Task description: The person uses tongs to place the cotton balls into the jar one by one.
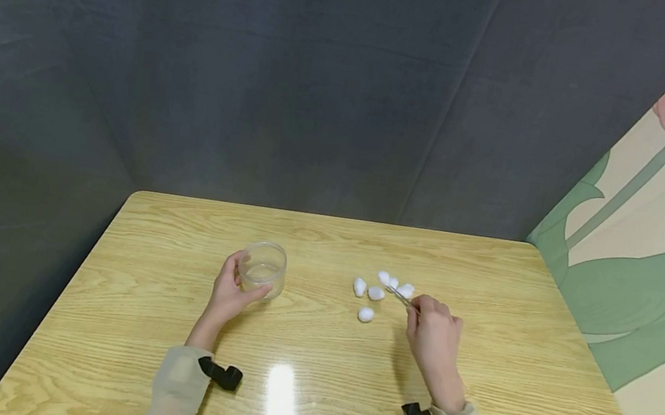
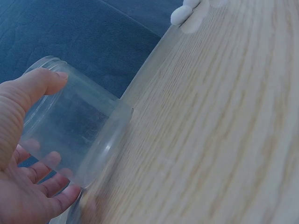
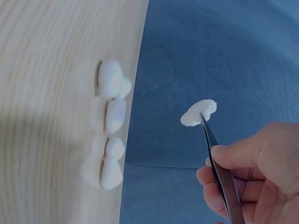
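Observation:
In the head view my left hand [image 1: 231,296] grips a clear, empty plastic jar [image 1: 263,270] standing on the table. The left wrist view shows the thumb [image 2: 51,80] near the jar's rim and the other fingers along its far side. My right hand [image 1: 436,332] pinches metal tweezers [image 3: 222,175] between thumb and fingers. Their tips hold a white cotton ball [image 3: 198,113], raised above the table in the right wrist view. Several more cotton balls [image 1: 375,294] lie loosely grouped on the table to the left of the right hand.
The light wood table [image 1: 313,346] ends at a dark cloth backdrop [image 1: 323,93]. A panel with printed flowers [image 1: 646,294] stands along the right side. Bare tabletop lies between the jar and the cotton balls. Each wrist carries a black camera mount [image 1: 222,374].

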A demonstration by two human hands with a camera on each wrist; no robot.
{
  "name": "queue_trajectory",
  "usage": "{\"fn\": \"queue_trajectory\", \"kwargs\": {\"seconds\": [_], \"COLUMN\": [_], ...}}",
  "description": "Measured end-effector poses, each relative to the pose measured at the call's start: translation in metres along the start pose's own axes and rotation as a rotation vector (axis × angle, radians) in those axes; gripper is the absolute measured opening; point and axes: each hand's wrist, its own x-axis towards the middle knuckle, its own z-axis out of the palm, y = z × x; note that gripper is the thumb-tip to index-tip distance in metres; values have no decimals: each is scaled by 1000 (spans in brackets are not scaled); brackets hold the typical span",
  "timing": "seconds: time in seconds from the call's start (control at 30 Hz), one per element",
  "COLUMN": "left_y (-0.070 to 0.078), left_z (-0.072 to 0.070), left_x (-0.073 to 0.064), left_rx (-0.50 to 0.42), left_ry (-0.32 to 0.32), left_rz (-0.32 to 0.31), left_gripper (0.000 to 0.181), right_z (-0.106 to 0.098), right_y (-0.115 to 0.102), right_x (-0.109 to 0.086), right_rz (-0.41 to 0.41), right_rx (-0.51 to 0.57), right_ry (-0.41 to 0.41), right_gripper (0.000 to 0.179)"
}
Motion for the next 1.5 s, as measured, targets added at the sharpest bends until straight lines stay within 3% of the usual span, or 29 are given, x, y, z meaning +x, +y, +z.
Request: {"fn": "queue_trajectory", "kwargs": {"seconds": [0.97,1.5], "left_y": [3,2], "left_z": [0,0], "left_x": [-1,-1], "left_rx": [-7,8], "left_ry": [2,5], "left_rz": [-20,-2], "left_gripper": [80,80], "right_z": [9,13], "right_y": [-37,-61], "right_x": [16,24], "right_rz": [-52,-75], "right_rx": [57,85], "right_ry": [34,-12], "right_gripper": [10,11]}}
